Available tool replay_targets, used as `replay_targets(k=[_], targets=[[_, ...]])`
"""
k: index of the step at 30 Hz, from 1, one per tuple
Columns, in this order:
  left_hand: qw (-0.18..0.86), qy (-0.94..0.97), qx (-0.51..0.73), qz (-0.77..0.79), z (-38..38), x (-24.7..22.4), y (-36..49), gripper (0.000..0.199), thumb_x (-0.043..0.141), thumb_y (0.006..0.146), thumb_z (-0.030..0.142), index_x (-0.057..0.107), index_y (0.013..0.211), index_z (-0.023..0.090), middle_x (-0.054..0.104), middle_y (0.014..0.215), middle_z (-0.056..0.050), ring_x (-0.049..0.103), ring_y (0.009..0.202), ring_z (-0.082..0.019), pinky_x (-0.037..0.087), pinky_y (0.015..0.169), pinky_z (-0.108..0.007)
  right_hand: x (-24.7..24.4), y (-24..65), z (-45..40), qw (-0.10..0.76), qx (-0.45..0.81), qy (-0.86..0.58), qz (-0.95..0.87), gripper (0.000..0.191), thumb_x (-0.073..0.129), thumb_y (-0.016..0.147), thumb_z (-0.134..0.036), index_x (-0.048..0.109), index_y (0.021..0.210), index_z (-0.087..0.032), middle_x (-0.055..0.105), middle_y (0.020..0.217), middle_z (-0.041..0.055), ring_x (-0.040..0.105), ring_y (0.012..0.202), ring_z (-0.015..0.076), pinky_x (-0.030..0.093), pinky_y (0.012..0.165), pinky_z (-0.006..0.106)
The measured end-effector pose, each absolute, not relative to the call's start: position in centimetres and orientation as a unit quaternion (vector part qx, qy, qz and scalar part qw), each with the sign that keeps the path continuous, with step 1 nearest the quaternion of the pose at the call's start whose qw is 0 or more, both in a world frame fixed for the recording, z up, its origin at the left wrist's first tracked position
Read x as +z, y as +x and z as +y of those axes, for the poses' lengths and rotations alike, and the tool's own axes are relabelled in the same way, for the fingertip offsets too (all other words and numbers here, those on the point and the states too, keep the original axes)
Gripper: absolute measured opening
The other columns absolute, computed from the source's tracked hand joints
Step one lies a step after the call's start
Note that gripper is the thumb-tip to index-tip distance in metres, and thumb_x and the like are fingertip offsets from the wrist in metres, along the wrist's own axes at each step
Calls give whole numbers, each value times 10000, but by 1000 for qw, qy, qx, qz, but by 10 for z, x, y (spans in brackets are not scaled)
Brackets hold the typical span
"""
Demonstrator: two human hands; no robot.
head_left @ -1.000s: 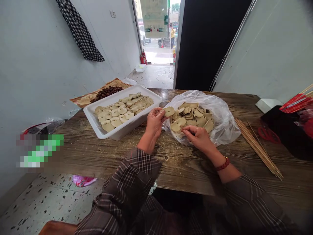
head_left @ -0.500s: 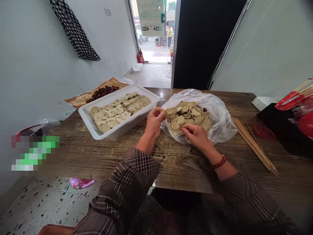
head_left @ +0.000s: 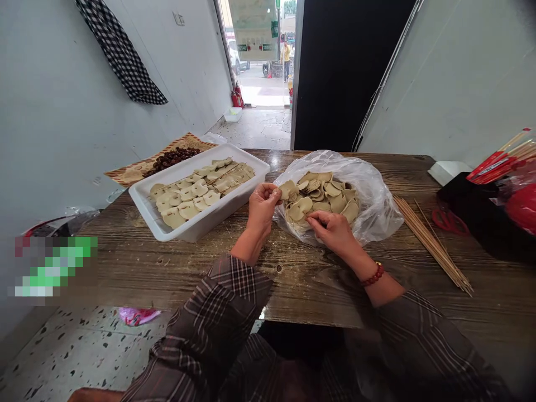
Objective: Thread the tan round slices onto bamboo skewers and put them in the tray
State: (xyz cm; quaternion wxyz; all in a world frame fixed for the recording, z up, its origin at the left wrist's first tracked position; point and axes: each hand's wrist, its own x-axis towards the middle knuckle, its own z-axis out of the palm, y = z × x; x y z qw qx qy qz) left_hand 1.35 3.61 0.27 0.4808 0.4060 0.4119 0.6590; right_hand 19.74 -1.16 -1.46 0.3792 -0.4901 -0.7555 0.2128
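My left hand (head_left: pixel 263 207) pinches a flat greenish-beige slice (head_left: pixel 288 190) at the left edge of a clear plastic bag (head_left: pixel 379 209). The bag lies open, full of similar slices (head_left: pixel 334 188). Over its front edge, my right hand (head_left: pixel 333 230) has thumb and forefinger closed on what looks like the end of a thin skewer, mostly hidden by a round slice (head_left: pixel 300 209). To the left, a white plastic tray (head_left: pixel 201 225) holds rows of skewered slices (head_left: pixel 187 210).
Bare wooden skewers (head_left: pixel 433 243) lie on the dark wooden table (head_left: pixel 167 268) at right, near red scissors (head_left: pixel 450 220) and a black container (head_left: pixel 469 206) with red-wrapped sticks. Dark red dried fruits (head_left: pixel 171 160) lie on patterned paper behind the tray.
The slice in my left hand has turned to show more of its flat face. The whole view has shifted slightly; my right hand keeps nearly the same place by the bag.
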Motion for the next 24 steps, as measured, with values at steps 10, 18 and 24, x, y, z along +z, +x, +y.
replay_targets(k=[10, 18, 24], targets=[[557, 326, 657, 390, 38, 0, 11, 264, 768, 632, 185, 536, 754, 162, 601, 724, 35, 610, 643, -89, 545, 628, -229, -16, 197, -13, 406, 180, -479, -757, 247, 535, 935, -321, 736, 906, -181, 735, 740, 41, 663, 665, 174, 432, 624, 267], [624, 295, 620, 373, 36, 5, 11, 202, 696, 722, 141, 563, 873, 149, 686, 764, -14, 682, 633, -127, 554, 616, -234, -16, 198, -14, 420, 173, -454, -767, 225, 538, 931, -292, 740, 915, -193, 758, 813, 50, 694, 735, 189, 468, 662, 278], [624, 300, 624, 362, 36, 2, 10, 220, 758, 705, 167, 577, 829, 144, 667, 741, -2, 662, 634, -107, 548, 598, -212, -16, 198, -15, 407, 177, -462, -768, 245, 528, 935, -308, 743, 919, -191, 764, 848, 61, 695, 749, 194, 483, 682, 287]])
